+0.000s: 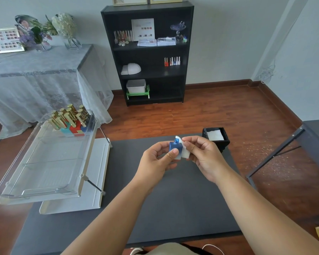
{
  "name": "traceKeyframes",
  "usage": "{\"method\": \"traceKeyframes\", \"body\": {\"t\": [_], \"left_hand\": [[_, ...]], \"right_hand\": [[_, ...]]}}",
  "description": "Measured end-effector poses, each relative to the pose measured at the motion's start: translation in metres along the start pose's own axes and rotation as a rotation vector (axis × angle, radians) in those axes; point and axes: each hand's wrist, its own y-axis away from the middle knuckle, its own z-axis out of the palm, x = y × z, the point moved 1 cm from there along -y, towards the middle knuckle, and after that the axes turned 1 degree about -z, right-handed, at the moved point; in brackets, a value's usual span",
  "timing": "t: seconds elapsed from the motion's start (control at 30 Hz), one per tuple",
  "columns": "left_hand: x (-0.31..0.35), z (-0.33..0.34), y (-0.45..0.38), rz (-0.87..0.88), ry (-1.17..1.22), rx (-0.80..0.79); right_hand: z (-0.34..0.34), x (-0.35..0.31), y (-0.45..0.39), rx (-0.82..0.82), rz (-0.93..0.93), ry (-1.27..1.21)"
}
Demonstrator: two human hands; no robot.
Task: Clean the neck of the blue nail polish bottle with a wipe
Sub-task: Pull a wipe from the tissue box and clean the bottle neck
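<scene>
Left grip [159, 159]: fingers and thumb closed around the body of the blue nail polish bottle [175, 147], bottle upright, held above the dark bench [173, 199] just past centre. Right grip [203, 153]: closed on a white wipe [184, 153], pinched between thumb and fingertips, wipe touching the bottle's right side at 3 o'clock and reaching up beside the neck [176, 140].

Progress, as we judge it: cap is off, threaded neck is exposed, wipe is in hand and at the neck. We can't tell whether the wipe wraps the neck or just sits beside it, nor whether the neck is clean already. Left to do: work the wipe around the threads. We don't see the cap anywhere.

Counts, near to far:
- 1 open blue bottle, 1 wipe in hand.
- 1 black holder [216, 139] at 1 o'clock of the hands, on the bench's far edge, white wipes inside; count of those not readable.
- 1 clear tray [44, 162] on a white stand at 9 to 10 o'clock; gold-capped bottles [70, 116] clustered at its far end, roughly a dozen, overlapping too much for an exact count.
- 1 black shelf unit [147, 52] at 12 o'clock, far wall, more small bottles on it.
</scene>
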Motion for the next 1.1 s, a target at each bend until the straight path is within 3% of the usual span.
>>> {"method": "traceKeyframes", "body": {"t": [0.23, 0.37, 0.5, 0.6, 0.8, 1.1], "left_hand": [[-0.001, -0.003, 0.0, -0.013, 0.026, -0.003], [-0.002, -0.002, 0.001, -0.005, 0.022, -0.009], [-0.003, 0.001, 0.002, -0.005, 0.003, -0.019], [-0.005, 0.004, 0.002, -0.008, -0.015, -0.021], [-0.004, 0.004, 0.002, -0.006, -0.017, -0.004], [-0.003, 0.0, 0.005, 0.011, -0.029, 0.013]], "right_hand": [[-0.007, 0.005, 0.002, -0.114, 0.111, -0.139], [-0.015, 0.004, 0.0, -0.089, 0.121, -0.021], [-0.019, -0.009, -0.003, 0.07, 0.016, 0.364], [-0.015, -0.023, -0.005, 0.071, -0.097, 0.527], [-0.004, -0.024, 0.0, 0.077, -0.262, 0.569], [0.003, -0.024, 0.011, 0.056, -0.279, 0.601]]}}
